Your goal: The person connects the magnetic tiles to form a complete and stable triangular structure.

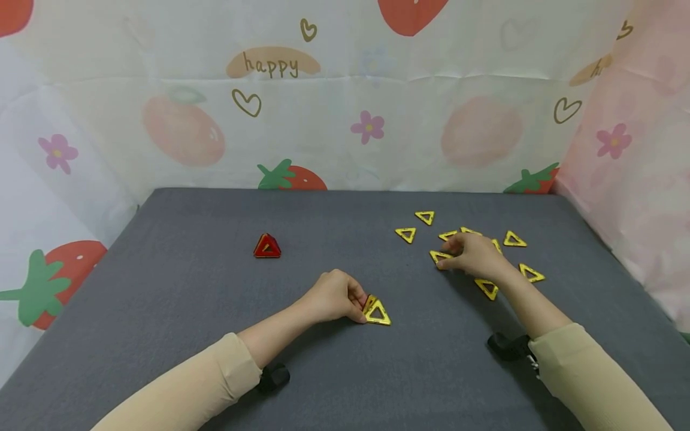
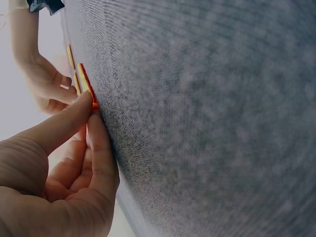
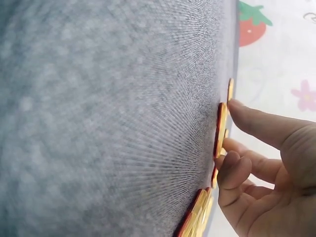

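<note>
Near the middle of the table, my left hand [image 1: 335, 297] pinches a yellow triangular tile [image 1: 379, 313] with an open centre, at its left corner. A second yellow piece [image 1: 370, 301] shows right behind it, partly hidden by the fingers. In the left wrist view the tile [image 2: 85, 78] has a red side face-down. Further right, my right hand [image 1: 477, 257] has its thumb and fingers around another yellow triangular tile [image 1: 435, 257]. Seen from the right wrist, that tile [image 3: 220, 129] lies flat between thumb and fingertips, yellow above and red below.
Several more yellow triangular tiles lie around the right hand, including one [image 1: 514, 239] to its right and one [image 1: 487, 289] below it. A red triangular pyramid [image 1: 267, 246] stands at the left. A printed cloth [image 1: 345, 137] hangs behind the grey table [image 1: 162, 287].
</note>
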Tool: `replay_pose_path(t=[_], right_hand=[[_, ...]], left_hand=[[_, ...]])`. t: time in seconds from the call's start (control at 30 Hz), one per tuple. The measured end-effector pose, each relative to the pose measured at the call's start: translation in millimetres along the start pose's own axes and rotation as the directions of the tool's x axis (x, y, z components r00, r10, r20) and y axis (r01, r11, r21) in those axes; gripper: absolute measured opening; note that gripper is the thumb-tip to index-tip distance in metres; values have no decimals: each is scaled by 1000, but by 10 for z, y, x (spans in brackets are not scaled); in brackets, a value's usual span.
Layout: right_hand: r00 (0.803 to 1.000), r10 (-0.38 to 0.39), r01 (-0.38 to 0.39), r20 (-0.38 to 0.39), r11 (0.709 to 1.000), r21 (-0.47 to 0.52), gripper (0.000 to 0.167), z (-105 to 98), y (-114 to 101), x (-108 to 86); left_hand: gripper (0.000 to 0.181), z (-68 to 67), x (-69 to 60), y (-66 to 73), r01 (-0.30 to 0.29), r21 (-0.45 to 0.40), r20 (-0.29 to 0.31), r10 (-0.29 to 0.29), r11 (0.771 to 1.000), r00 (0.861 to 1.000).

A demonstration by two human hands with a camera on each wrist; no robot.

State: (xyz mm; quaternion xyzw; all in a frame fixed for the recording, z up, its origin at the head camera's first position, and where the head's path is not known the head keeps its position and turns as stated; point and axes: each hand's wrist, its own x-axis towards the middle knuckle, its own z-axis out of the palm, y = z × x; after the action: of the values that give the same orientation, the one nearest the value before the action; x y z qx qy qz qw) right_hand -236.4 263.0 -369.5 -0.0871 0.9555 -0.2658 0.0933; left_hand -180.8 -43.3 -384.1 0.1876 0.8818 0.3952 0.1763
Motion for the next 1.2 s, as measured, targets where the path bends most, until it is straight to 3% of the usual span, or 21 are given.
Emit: replay_pose_path(t=[0.2,0.93,1.2], right_hand=[[999,-44,43,-15,998,-45,40,11,-8,0],[998,-38,35,-40,996,-80,35,38,-44,26],[1000,-24,24,-8,1000,-9,35,25,-60,16]], left_hand=[[22,5,11,-11,7,0,-3,-7,1000,1000],[22,-2,13,1,4,11,3,-4,1000,1000],[22,2,18,-6,-5,15,1,5,1000,1000]])
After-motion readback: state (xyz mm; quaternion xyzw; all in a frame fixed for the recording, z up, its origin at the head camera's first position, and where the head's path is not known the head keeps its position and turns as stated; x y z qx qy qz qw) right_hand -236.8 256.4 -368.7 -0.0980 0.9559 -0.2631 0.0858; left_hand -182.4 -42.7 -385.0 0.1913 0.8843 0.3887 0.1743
